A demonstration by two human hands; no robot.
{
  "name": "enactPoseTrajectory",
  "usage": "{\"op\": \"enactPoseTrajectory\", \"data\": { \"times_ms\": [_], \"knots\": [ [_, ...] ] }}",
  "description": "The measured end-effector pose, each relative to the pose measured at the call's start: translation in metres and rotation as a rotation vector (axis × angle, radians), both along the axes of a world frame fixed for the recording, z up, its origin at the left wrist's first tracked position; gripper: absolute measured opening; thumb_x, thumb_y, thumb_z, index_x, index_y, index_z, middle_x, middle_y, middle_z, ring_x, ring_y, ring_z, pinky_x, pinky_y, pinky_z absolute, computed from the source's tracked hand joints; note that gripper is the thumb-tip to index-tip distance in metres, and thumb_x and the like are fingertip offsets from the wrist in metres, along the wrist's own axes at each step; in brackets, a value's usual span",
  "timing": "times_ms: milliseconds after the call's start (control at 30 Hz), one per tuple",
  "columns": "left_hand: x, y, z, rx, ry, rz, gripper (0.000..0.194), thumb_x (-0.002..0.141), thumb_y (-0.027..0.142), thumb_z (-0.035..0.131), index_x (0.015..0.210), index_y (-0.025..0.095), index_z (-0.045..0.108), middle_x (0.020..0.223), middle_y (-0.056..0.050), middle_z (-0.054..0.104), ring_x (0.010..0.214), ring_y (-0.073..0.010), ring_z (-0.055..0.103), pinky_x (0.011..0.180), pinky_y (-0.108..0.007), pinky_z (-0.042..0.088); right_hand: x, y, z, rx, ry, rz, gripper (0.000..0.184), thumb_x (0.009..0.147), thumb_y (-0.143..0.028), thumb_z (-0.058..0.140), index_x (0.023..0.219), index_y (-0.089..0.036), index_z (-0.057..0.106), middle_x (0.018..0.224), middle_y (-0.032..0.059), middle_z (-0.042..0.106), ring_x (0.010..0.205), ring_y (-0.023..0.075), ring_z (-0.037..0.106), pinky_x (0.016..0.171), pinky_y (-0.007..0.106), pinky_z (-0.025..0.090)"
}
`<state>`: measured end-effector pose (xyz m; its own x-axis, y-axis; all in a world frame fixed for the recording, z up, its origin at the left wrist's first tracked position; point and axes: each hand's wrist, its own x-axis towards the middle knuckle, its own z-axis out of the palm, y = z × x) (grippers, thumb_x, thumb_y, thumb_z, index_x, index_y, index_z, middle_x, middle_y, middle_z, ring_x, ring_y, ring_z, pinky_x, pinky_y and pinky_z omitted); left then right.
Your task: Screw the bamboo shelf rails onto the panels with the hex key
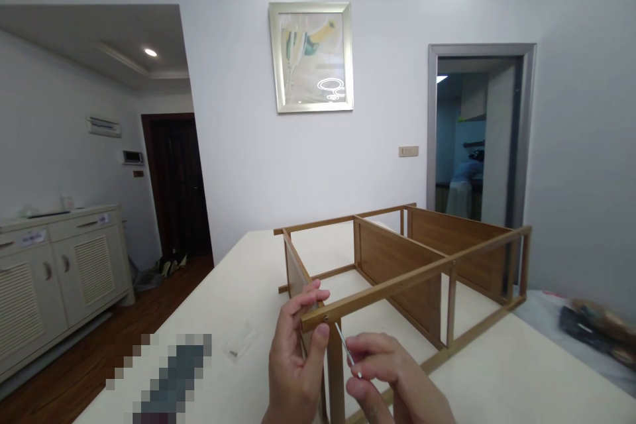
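A brown wooden shelf rack [392,283] lies on its side across the white table. My left hand [298,344] is closed around the near end of its upper rail, fingers behind and thumb in front. A small screw head or hole [326,318] shows in the rail just above that thumb. My right hand [392,371] pinches a thin silver hex key [344,343] between thumb and fingers. The key's upper tip is close to the rail's lower edge, right of the screw spot; I cannot tell whether it touches.
A small clear plastic bag [241,342] with a little metal piece lies on the white table [238,285], left of my hands. A blurred-out dark object [173,377] is at the near left. Dark and brown items [601,328] lie on a pale surface at the right.
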<state>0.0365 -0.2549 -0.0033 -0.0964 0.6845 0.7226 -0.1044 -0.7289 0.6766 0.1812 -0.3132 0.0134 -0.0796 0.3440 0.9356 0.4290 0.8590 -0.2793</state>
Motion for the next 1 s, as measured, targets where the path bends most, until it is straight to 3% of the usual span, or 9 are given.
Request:
{"op": "enactPoseTrajectory", "data": {
  "times_ms": [400, 533, 667, 800, 1000],
  "knots": [
    [0.007, -0.007, 0.007, -0.083, -0.091, 0.033, 0.029, 0.086, 0.035, 0.063, 0.109, 0.020, 0.058, 0.115, -0.012, 0.067, 0.125, -0.0274, 0.055, 0.102, -0.041, 0.047, -0.015, 0.003, 0.007, -0.047, 0.118, 0.026, 0.004, 0.090, -0.018, 0.060, 0.090, -0.022, 0.062, 0.087, 0.0075, 0.069, 0.078, 0.0173, 0.067, 0.066, 0.026, 0.056],
    [-0.004, -0.003, 0.010, 0.001, 0.083, 0.045, 0.025, 0.088, 0.029, 0.058, 0.111, 0.020, 0.062, 0.119, -0.011, 0.067, 0.125, -0.0260, 0.054, 0.106, -0.040, 0.043, -0.016, 0.003, 0.006, -0.048, 0.146, 0.027, 0.005, 0.091, -0.018, 0.060, 0.090, -0.022, 0.062, 0.087, 0.0058, 0.068, 0.078, 0.0160, 0.066, 0.068, 0.025, 0.055],
    [-0.017, 0.002, 0.014, 0.084, 0.289, 0.052, 0.024, 0.089, 0.025, 0.055, 0.110, 0.022, 0.066, 0.137, -0.011, 0.056, 0.131, -0.0279, 0.048, 0.111, -0.045, 0.037, -0.017, 0.002, 0.007, -0.054, 0.142, 0.019, 0.005, 0.091, -0.018, 0.060, 0.090, -0.023, 0.062, 0.087, 0.0050, 0.069, 0.077, 0.0154, 0.066, 0.068, 0.025, 0.055],
    [-0.018, 0.005, 0.014, 0.092, 0.280, 0.031, 0.022, 0.090, 0.026, 0.054, 0.108, 0.022, 0.066, 0.140, -0.010, 0.055, 0.140, -0.0295, 0.035, 0.113, -0.050, 0.031, -0.019, 0.003, 0.006, -0.042, 0.162, -0.008, 0.006, 0.091, -0.020, 0.059, 0.087, -0.022, 0.063, 0.085, 0.0061, 0.069, 0.076, 0.0166, 0.066, 0.066, 0.026, 0.055],
    [-0.014, 0.006, 0.013, 0.010, 0.239, 0.013, 0.033, 0.091, 0.029, 0.053, 0.122, 0.022, 0.057, 0.135, -0.011, 0.057, 0.138, -0.0285, 0.039, 0.111, -0.044, 0.034, -0.013, 0.004, 0.009, -0.031, 0.078, -0.011, 0.006, 0.089, -0.016, 0.060, 0.090, -0.022, 0.062, 0.087, 0.0065, 0.069, 0.078, 0.0169, 0.068, 0.067, 0.025, 0.056]
  ]
}}
